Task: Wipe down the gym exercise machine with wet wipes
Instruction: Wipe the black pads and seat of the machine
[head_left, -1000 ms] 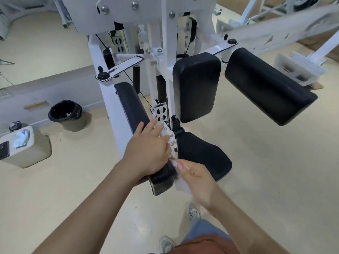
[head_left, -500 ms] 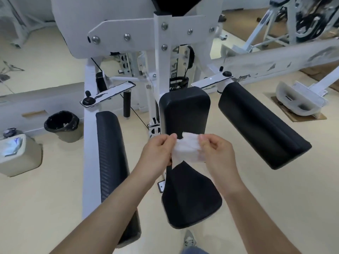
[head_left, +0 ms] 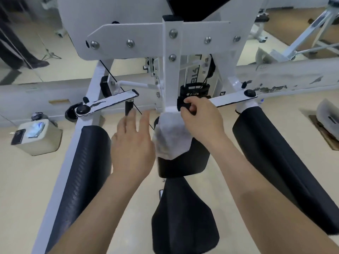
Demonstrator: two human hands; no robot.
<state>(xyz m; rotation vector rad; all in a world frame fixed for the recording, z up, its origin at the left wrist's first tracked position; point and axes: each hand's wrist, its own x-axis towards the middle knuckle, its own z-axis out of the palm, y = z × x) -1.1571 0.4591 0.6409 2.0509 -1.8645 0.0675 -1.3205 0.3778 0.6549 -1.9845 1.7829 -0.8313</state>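
Observation:
A white gym machine (head_left: 172, 70) fills the view, with a black back pad (head_left: 183, 162), a black seat (head_left: 183, 217) below it and long black arm pads on the left (head_left: 82, 171) and right (head_left: 275, 171). A white wet wipe (head_left: 170, 140) is draped over the top of the back pad. My right hand (head_left: 200, 116) is curled at the pad's top edge, holding the wipe's upper end against it. My left hand (head_left: 134, 143) hovers just left of the wipe, fingers spread, holding nothing.
A beige box (head_left: 42, 143) stands on the floor at the left with a phone (head_left: 17, 136) and a shiny pack on top. A mirror wall runs behind it. Another white machine (head_left: 311, 33) and a grey footplate (head_left: 328, 114) are at the right.
The wipe, earlier stretched between both hands in front of the pad, now hangs over the pad's top. My left hand has let go and opened; my right hand moved up with it.

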